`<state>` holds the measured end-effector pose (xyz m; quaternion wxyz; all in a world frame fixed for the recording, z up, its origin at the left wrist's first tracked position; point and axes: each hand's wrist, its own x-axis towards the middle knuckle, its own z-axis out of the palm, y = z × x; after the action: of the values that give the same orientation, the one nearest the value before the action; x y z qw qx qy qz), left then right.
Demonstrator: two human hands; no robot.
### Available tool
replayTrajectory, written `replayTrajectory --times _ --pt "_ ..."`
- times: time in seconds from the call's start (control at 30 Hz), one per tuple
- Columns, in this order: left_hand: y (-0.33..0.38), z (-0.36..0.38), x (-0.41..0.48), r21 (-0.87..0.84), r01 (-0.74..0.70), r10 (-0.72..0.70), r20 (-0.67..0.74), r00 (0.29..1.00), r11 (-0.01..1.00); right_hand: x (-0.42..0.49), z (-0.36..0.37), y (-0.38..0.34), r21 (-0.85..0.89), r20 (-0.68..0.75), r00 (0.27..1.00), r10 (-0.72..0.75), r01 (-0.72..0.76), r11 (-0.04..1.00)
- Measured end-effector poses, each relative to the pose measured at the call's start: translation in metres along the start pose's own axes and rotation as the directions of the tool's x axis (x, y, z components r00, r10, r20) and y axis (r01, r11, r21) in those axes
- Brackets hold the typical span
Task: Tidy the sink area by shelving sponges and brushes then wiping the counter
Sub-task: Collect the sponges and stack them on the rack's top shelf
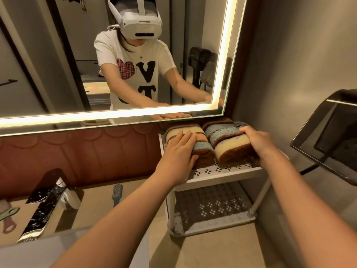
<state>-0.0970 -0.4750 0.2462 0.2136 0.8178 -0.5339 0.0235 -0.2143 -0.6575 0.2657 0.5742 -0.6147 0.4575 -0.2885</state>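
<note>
Two stacks of sponges, yellow, blue and brown, stand on edge on the top tier of a white perforated shelf rack [222, 171]. My left hand [179, 151] lies with straight fingers over the left stack [202, 149], pressing its top and side. My right hand [257, 142] curls around the right end of the right stack [231, 147], thumb on top. On the beige counter to the left lies a teal brush [117, 193], bristles up. Another green-handled brush [8, 213] and a brown one [8, 226] show at the far left edge.
A chrome faucet [42, 207] rises at the left above the counter. The rack's lower tier [210, 207] holds nothing I can see. A lit mirror [116, 115] hangs above a reddish backsplash. A black tilted tray on a stand [328, 144] juts in from the right.
</note>
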Motion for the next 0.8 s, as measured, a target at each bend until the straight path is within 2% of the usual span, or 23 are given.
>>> replayTrajectory --times 0.17,0.33,0.5,0.67,0.8 --pt "-0.002 0.001 0.0 -0.004 0.027 -0.027 0.008 1.0 1.0 0.005 0.002 0.002 -0.089 -0.011 1.0 0.001 -0.002 0.996" --pt "-0.001 0.003 -0.001 0.068 0.101 -0.102 0.013 0.995 0.993 0.014 0.004 0.006 -0.158 0.016 1.0 -0.024 0.026 0.987" --pt "0.0 0.001 -0.002 -0.012 0.094 -0.093 0.056 0.994 0.995 0.024 0.006 0.008 -0.308 0.004 0.998 -0.056 0.055 0.95" --pt "0.0 0.002 -0.004 -0.032 0.072 -0.071 0.034 0.997 0.997 0.027 0.007 0.01 -0.327 0.067 0.988 -0.136 0.15 0.933" --pt "0.001 -0.001 -0.006 -0.074 0.102 -0.101 0.019 0.995 0.992 0.031 0.007 0.013 -0.334 0.007 0.979 -0.206 0.196 0.922"
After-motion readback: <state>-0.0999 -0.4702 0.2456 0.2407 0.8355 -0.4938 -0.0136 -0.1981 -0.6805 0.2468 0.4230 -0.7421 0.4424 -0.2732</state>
